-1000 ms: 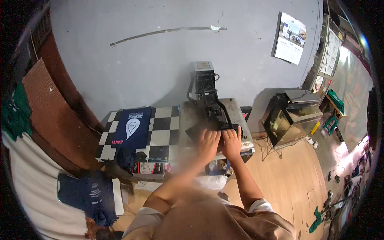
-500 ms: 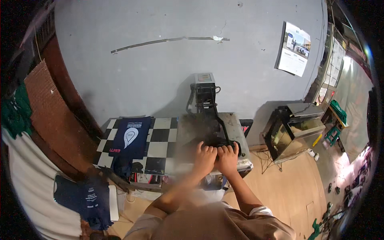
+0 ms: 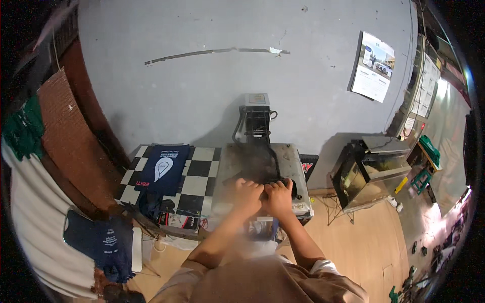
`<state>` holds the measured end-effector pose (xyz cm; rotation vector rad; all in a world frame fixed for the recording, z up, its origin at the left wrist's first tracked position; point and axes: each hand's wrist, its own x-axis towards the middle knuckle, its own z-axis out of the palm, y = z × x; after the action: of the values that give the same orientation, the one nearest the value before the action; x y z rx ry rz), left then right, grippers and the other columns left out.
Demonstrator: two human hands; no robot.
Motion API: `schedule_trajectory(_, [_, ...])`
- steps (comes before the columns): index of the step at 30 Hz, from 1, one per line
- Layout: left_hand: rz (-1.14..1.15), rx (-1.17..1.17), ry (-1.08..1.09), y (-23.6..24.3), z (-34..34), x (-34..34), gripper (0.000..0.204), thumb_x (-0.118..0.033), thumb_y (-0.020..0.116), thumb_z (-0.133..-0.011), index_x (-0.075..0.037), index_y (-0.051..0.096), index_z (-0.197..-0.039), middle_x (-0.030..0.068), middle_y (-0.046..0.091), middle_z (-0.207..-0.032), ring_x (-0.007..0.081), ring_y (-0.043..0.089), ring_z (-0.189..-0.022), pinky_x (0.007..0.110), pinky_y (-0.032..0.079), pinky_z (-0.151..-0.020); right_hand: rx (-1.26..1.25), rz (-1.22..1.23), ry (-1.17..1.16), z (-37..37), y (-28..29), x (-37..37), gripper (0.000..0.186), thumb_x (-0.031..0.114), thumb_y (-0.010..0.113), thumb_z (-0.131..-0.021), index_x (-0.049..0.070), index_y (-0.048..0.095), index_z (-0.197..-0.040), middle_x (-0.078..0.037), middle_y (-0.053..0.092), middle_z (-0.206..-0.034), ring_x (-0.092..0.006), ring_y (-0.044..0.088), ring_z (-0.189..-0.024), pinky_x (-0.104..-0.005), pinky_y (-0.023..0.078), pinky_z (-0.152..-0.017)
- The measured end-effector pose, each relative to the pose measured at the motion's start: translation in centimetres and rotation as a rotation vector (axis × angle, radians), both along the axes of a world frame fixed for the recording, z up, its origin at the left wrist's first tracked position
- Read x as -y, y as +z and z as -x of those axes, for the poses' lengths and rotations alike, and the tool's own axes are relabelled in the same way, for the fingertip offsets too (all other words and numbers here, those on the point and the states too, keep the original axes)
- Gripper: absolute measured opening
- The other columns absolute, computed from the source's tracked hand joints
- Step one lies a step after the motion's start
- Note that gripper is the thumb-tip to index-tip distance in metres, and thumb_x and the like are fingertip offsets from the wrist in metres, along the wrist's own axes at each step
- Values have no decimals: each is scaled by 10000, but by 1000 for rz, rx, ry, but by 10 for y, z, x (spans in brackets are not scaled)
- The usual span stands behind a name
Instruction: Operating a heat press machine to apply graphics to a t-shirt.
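Observation:
A heat press (image 3: 257,113) with a light control box on top stands on a table against the grey wall. Both my hands are closed side by side at the front of the press, over its dark handle. My left hand (image 3: 247,196) wraps the handle's left part, its thumb sticking up. Close beside it, my right hand (image 3: 279,197) grips the right part, thumb also raised. A black lever arm (image 3: 275,161) runs from the press head down toward my hands. A dark blur covers the middle of the press, so what lies under it is hidden.
Left of the press, a navy printed shirt (image 3: 164,169) lies on a checkered tabletop (image 3: 202,169). More navy fabric (image 3: 98,242) hangs lower left. A glass tank (image 3: 374,174) on a stand is at right. A calendar (image 3: 374,66) hangs on the wall.
Both hands and the lever arm have shifted a little to the left relative to the press's table. The grip stays closed. The view has also moved slightly.

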<state>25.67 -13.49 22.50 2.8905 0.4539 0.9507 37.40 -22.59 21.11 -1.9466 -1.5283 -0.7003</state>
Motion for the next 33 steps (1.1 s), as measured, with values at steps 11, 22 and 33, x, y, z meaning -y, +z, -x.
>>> schedule_trajectory(11, [-4,-77,23,3,2,-2,136,-117,631,-678,-112,644,-813,58,666,-827,252,607,-885,441,371,-803,-90,40,41,3,7,0,125,230,718,-626,129,650,-655,-71,649,-700,-255,623,-747,-473,379,-901])
schedule_trajectory(22, [-183,82,49,65,-6,-11,132,-281,659,-697,-163,602,-679,11,578,-695,204,606,-779,460,338,-821,28,-154,93,-4,78,-8,171,170,678,-543,118,571,-666,-52,605,-695,-260,581,-704,-473,377,-836])
schedule_trajectory(33, [-261,359,126,158,-24,-21,204,-3,625,-666,-113,618,-837,6,625,-865,206,606,-872,481,303,-967,167,-321,-17,-14,172,-32,223,225,693,-632,129,590,-805,-9,576,-778,-217,577,-810,-514,332,-996])
